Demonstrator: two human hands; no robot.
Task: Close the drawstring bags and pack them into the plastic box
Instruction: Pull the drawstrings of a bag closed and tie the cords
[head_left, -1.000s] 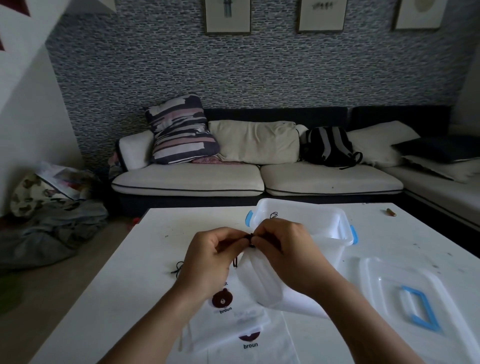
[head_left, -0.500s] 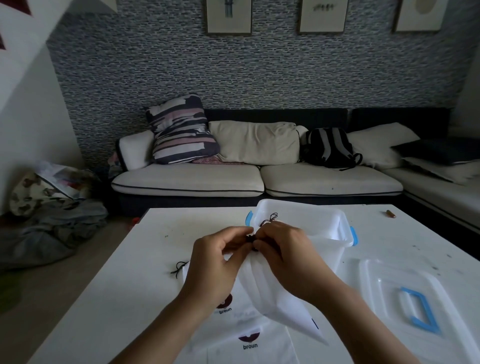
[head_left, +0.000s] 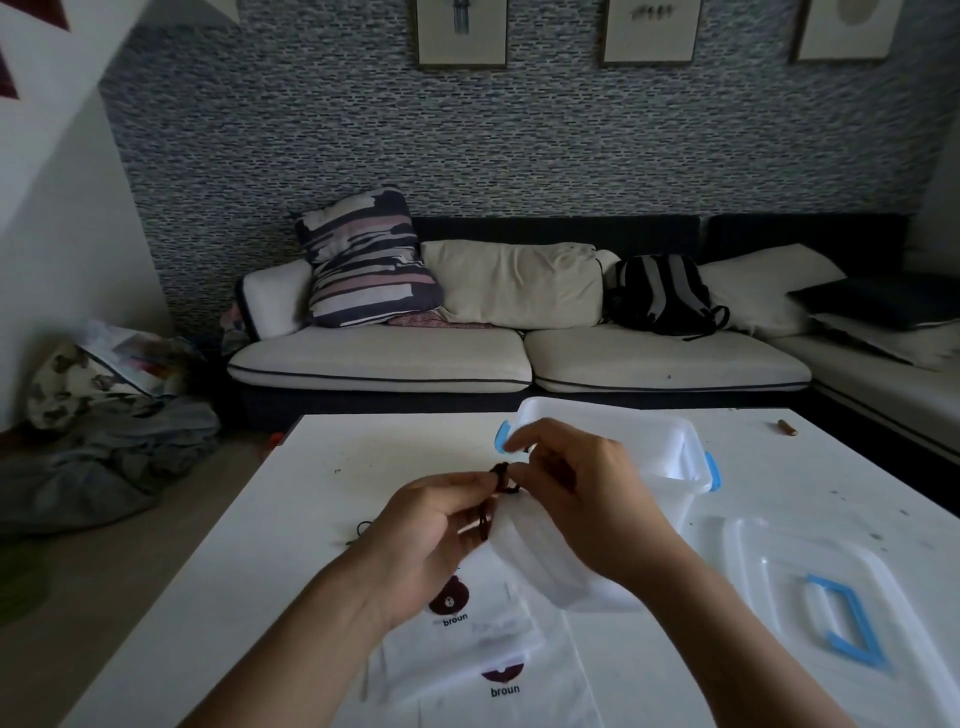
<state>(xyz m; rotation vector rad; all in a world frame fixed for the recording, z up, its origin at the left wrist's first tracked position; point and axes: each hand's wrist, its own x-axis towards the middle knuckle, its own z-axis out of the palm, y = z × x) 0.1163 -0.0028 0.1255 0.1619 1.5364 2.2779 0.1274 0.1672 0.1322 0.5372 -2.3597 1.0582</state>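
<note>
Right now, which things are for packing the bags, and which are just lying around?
For the job:
- white bag with dark drawstring, held by left hand and right hand
- flat bags on the table
- plastic box
- box lid

Just lying about:
- small brown thing on the table
- backpack and striped pillow
- clothes pile on the floor

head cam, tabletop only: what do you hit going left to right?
Left hand → dark cord knot → right hand → box → lid with its blue handle. The flat bags under the arms are left out, since they overlap.
</note>
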